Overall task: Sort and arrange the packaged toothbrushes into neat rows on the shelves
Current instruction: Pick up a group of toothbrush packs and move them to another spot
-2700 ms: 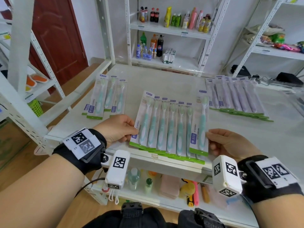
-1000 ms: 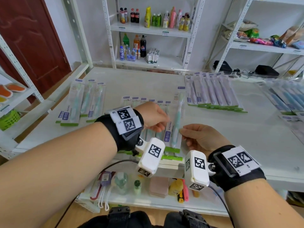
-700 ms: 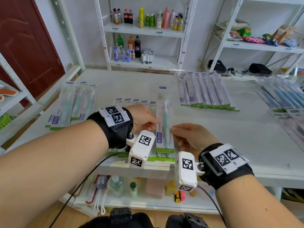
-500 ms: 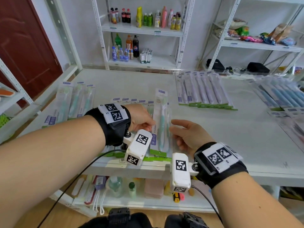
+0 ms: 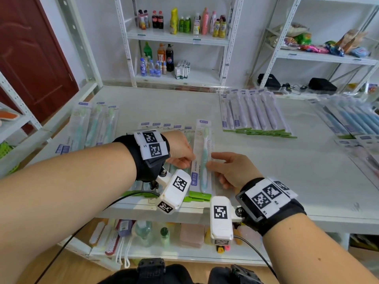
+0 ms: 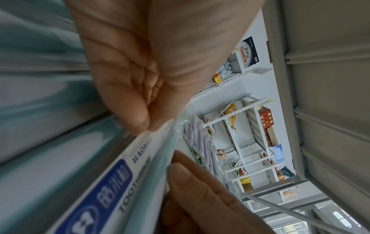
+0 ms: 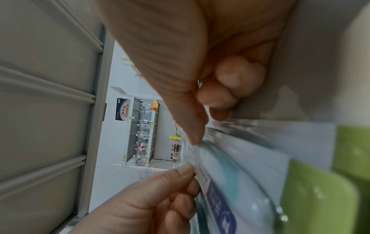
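Head view: my left hand (image 5: 180,151) and right hand (image 5: 231,171) each pinch a side edge of the pack (image 5: 202,158), held over the right end of the teal row (image 5: 167,126). I'd lower it flat, overlapping its neighbour evenly, bottom edges flush.

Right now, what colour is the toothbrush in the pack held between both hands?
The packaged toothbrush is pale teal; the head view shows it best.

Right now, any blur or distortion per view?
Head view: sharp, evenly lit, shelf uprights splayed by the wide lens. Left wrist: held pack smeared close to the lens, far shelves crisp. Right wrist: same pack blurred, green card edge out of focus.
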Available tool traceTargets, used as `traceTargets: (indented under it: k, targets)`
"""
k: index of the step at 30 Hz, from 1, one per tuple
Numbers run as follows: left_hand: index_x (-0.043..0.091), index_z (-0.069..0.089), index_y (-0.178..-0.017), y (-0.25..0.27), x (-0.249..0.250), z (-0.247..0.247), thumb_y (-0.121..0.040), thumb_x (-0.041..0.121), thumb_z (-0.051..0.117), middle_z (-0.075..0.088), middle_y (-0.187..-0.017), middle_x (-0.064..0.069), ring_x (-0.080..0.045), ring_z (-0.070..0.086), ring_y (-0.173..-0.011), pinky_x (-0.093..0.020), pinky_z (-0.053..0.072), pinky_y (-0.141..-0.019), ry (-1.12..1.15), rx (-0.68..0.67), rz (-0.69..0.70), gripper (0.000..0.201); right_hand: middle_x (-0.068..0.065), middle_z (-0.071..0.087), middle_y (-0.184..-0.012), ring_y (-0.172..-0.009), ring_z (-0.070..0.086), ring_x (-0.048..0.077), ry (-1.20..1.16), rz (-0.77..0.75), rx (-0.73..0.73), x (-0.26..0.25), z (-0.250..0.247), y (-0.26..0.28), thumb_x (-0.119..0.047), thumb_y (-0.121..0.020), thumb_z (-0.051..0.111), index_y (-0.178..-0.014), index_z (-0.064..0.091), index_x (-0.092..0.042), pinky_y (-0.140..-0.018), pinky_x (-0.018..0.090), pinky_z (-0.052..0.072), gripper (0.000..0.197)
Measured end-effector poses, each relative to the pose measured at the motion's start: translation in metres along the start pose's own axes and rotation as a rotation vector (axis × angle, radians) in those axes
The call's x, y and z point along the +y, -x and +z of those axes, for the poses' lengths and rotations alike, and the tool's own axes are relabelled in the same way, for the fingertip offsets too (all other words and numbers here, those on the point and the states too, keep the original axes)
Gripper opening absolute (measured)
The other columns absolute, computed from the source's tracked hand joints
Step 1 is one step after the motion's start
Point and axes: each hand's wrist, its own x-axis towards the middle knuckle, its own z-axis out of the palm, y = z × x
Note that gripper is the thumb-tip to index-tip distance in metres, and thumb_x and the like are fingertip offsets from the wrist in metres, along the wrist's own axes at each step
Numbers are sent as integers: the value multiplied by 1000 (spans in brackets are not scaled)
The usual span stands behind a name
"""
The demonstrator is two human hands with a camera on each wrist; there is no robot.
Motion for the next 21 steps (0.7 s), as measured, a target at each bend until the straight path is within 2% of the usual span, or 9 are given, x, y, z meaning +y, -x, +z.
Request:
traceTargets:
  k: [9, 16, 19, 21]
  targets:
    - [3, 64, -74, -3, -2, 0, -84, 4, 66, 62, -56, -5, -8, 59, -43, -17, 51, -45, -5, 21, 42, 11, 0, 54, -41, -33, 43, 13, 18, 4, -5, -4, 1, 1, -22, -79, 74, -117, 61, -24, -35, 19, 37, 39]
    - [1, 66, -86, -3, -5, -9, -85, 5, 65, 64, -56, -5, -8, 59, -43, -17, 51, -44, 18, 9, 52, 5, 0, 56, -46, -35, 46, 11, -29, 14, -3, -4, 0, 2, -22, -79, 74, -113, 62, -25, -36, 19, 38, 37]
    - [4, 63, -77, 2, -12, -21, -86, 2, 64, 63, -50, -3, -8, 59, -43, -17, 49, -42, 93, 7, 84, 9, 1, 57, -49, -36, 46, 12, -84, 35, -2, -3, -4, 2, -22, -79, 74, -110, 64, -26, -37, 19, 38, 33]
    - [6, 61, -73, 7, -20, -34, -85, 1, 64, 63, -53, -4, -8, 58, -44, -16, 48, -43, 146, 35, 100, 13, 0, 57, -51, -36, 45, 13, -102, 43, -9, -4, -9, 4, -24, -78, 74, -106, 66, -27, -37, 20, 36, 30]
